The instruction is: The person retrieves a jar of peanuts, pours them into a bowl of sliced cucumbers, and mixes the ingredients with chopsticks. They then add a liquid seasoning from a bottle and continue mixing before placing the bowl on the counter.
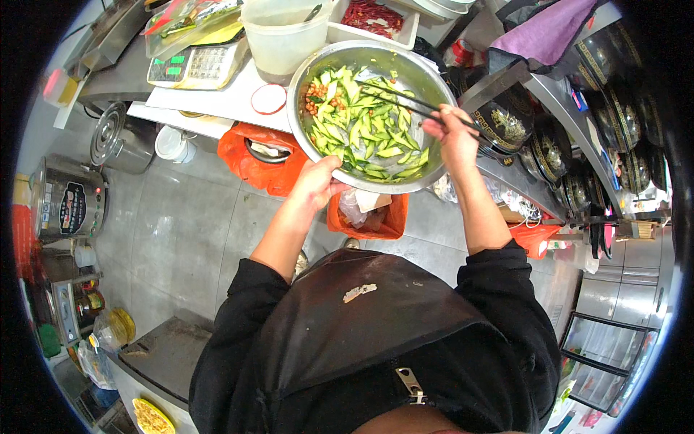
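Note:
My left hand (319, 182) grips the near left rim of a large stainless steel bowl (295, 111), which tilts towards me. Sliced cucumber (360, 127) fills much of the bowl, and brown peanuts (320, 97) lie at its left side. Over the right rim, my right hand (452, 130) holds a pair of black chopsticks (401, 99), their tips among the cucumber slices.
Behind the bowl stand a translucent plastic bucket (284, 40), a digital scale (200, 66) and a tray of dried red chillies (415, 32). Orange-lined bins (398, 217) sit below the counter. Stacked black bowls (501, 116) fill shelves at right.

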{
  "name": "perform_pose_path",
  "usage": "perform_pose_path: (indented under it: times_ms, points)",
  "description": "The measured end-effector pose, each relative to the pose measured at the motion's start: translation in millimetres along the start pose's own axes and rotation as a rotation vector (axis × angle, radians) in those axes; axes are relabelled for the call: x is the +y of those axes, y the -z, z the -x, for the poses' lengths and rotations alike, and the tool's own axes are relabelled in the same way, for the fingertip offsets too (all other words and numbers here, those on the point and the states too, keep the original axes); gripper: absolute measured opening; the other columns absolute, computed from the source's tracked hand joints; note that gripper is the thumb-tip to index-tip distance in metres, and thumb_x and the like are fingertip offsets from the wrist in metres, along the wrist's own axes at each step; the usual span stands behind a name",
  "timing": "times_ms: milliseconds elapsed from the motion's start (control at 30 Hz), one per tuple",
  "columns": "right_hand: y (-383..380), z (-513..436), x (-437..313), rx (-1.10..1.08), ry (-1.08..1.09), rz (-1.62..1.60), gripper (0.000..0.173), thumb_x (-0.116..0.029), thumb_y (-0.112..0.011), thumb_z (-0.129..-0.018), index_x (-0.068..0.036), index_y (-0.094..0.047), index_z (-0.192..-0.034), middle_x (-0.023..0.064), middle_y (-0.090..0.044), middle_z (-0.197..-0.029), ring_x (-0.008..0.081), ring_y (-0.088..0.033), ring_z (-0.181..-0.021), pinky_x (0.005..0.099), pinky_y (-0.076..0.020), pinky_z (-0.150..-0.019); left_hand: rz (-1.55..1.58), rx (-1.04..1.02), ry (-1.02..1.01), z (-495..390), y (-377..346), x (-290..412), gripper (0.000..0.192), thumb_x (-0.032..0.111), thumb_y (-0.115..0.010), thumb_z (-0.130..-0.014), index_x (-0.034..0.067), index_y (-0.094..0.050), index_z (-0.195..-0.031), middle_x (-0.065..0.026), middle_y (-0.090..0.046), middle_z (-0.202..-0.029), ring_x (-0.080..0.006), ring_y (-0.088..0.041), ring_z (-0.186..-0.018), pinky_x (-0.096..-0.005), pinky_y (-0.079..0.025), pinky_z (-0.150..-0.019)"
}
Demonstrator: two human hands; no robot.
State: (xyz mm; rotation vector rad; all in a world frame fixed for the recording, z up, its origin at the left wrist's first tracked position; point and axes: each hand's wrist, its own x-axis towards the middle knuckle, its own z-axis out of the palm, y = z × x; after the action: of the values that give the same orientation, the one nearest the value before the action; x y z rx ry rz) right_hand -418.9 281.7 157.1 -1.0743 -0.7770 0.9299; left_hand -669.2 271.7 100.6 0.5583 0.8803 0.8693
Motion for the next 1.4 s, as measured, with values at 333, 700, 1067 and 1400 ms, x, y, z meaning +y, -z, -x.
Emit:
perform_pose_path:
  times_ms: [333, 700, 1067, 1400]
  points:
    - [65, 54, -97, -0.134, -0.009, 0.368, 0.018, -0.009, -0.054, -0.082, 0.003, -0.058, -0.096, 0.014, -0.062, -0.078, 0.0204, -0.063, -0.058, 0.0288, -0.0551, -0.054, 0.055, -0.042, -0.011, 1, 2, 2, 0.032, 0.004, -0.047, -0.08, -0.006, -0.044, -0.11, -0.0159, -0.059, -0.095, -0.0246, -0.063, -0.077, -0.0354, -0.057, -0.065]
    - [43, 32, -48, -0.237, 0.043, 0.387, 0.02, -0.01, -0.054, -0.087, 0.003, -0.056, -0.102, 0.0133, -0.062, -0.088, 0.0196, -0.063, -0.072, 0.0289, -0.0533, -0.068, 0.018, 0.014, -0.063, 6, -2, -2, 0.032, 0.001, -0.044, -0.076, -0.01, -0.044, -0.106, -0.017, -0.058, -0.095, -0.0263, -0.062, -0.082, -0.037, -0.057, -0.068]
    - [89, -5, -73, -0.177, 0.124, 0.372, 0.024, -0.011, -0.053, -0.087, 0.004, -0.054, -0.105, 0.016, -0.06, -0.088, 0.0216, -0.063, -0.072, 0.0315, -0.0542, -0.066, 0.049, 0.125, -0.167, 50, 11, -44, 0.035, 0.0, -0.048, -0.074, -0.008, -0.044, -0.108, -0.0142, -0.059, -0.09, -0.0218, -0.062, -0.073, -0.0316, -0.055, -0.058]
    - [36, -72, -47, -1.07, -0.288, 0.128, 0.019, -0.006, -0.054, -0.084, 0.006, -0.055, -0.1, 0.017, -0.062, -0.085, 0.0234, -0.063, -0.069, 0.0315, -0.0543, -0.065, 0.332, 0.498, -0.469, 75, -52, -87, 0.042, -0.001, -0.05, -0.074, -0.004, -0.042, -0.115, -0.0151, -0.056, -0.104, -0.0249, -0.059, -0.088, -0.0366, -0.052, -0.073]
